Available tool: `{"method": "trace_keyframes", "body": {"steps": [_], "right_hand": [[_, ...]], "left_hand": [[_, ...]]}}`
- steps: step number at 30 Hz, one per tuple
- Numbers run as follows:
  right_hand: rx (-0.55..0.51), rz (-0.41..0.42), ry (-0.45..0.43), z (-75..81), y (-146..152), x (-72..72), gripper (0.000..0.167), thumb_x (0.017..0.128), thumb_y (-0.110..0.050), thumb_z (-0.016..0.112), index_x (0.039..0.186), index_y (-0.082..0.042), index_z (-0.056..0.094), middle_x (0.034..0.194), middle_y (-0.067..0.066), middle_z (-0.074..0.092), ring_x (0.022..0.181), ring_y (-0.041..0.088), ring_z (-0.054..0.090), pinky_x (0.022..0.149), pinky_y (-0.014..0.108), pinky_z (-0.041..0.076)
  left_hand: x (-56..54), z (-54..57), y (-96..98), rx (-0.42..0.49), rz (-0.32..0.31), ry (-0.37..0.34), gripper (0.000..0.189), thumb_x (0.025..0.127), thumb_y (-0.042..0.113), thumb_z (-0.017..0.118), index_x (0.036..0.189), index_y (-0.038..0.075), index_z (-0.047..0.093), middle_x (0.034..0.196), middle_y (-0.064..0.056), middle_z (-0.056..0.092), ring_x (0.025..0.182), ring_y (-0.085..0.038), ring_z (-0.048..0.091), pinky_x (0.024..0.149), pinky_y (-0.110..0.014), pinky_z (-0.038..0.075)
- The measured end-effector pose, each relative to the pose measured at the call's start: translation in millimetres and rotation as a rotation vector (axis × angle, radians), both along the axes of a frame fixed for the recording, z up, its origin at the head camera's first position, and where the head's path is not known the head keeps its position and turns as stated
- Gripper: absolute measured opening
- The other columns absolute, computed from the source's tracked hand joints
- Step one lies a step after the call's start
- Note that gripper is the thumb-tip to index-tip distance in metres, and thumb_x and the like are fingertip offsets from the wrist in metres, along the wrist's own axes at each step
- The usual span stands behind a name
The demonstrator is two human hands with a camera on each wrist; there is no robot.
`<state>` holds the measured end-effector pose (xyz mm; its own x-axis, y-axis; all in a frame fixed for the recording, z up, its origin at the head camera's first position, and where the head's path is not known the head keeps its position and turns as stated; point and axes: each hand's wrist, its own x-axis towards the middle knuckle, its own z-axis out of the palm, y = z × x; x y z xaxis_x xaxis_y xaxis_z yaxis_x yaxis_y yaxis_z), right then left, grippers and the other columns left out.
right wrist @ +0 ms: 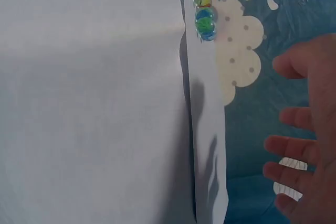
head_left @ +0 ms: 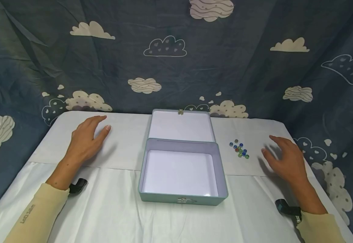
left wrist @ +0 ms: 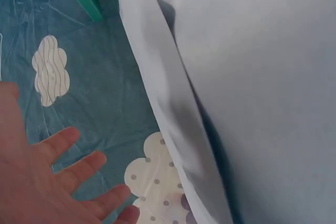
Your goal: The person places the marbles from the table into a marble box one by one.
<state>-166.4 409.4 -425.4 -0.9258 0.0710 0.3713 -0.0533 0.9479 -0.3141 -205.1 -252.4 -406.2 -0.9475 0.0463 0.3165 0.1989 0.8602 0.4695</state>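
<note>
While your left hand (head_left: 86, 140) and right hand (head_left: 287, 160) are spread and empty, the marbles (head_left: 240, 151) lie between the box (head_left: 179, 172) and right hand; likely light, hard, slippery: pinch each by its sides.

From my remote station I can pick out one piece of writing in the head view: dark lettering (head_left: 27, 214) on the beige left sleeve (head_left: 38, 216), at 8 o'clock, slanting up towards 1 o'clock; I read it as "LeO Slim", though the small letters leave me unsure of the exact spelling
</note>
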Motion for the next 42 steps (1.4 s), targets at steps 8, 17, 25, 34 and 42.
{"method": "trace_keyframes", "body": {"steps": [8,17,25,34,42], "right_hand": [[-0.016,0.026,0.012,0.5,-3.1,2.7,0.052,0.1,-0.027,0.068,0.145,-0.002,0.06,0.146,0.031,0.055,0.135,0.056,0.047,0.111,0.077,0.036],[-0.046,0.098,0.081,3.6,-11.3,5.1,0.044,0.097,-0.021,0.071,0.135,0.001,0.066,0.138,0.03,0.06,0.13,0.055,0.051,0.108,0.077,0.038],[-0.052,0.126,0.078,4.6,-19.3,7.2,0.041,0.095,-0.018,0.075,0.132,-0.001,0.068,0.136,0.027,0.063,0.129,0.052,0.053,0.105,0.076,0.041],[-0.044,0.134,0.057,5.4,-25.8,7.5,0.041,0.094,-0.019,0.077,0.13,-0.002,0.069,0.135,0.026,0.063,0.128,0.051,0.053,0.104,0.076,0.041],[-0.055,0.178,0.062,7.1,-34.7,9.6,0.037,0.092,-0.015,0.08,0.126,-0.003,0.071,0.129,0.023,0.067,0.125,0.047,0.057,0.102,0.074,0.045]], "left_hand": [[1.4,-0.5,12.7,0.018,-0.037,0.016,0.06,0.111,0.051,0.048,0.155,0.01,0.054,0.157,-0.023,0.05,0.144,-0.051,0.044,0.114,-0.076,0.03],[6.7,-4.4,27.4,0.066,-0.136,-0.001,0.057,0.112,0.049,0.05,0.154,0.01,0.055,0.155,-0.021,0.053,0.142,-0.046,0.049,0.118,-0.065,0.036],[15.7,-3.2,40.5,0.118,-0.176,-0.06,0.057,0.111,0.051,0.051,0.156,0.015,0.053,0.157,-0.016,0.052,0.145,-0.041,0.048,0.119,-0.064,0.036],[28.9,-4.7,56.3,0.196,-0.274,-0.132,0.053,0.112,0.046,0.053,0.158,0.02,0.05,0.154,-0.01,0.054,0.138,-0.037,0.055,0.115,-0.06,0.042],[37.5,-8.5,66.7,0.3,-0.359,-0.185,0.05,0.112,0.042,0.056,0.158,0.023,0.05,0.153,-0.008,0.055,0.136,-0.034,0.059,0.114,-0.053,0.048]]}}
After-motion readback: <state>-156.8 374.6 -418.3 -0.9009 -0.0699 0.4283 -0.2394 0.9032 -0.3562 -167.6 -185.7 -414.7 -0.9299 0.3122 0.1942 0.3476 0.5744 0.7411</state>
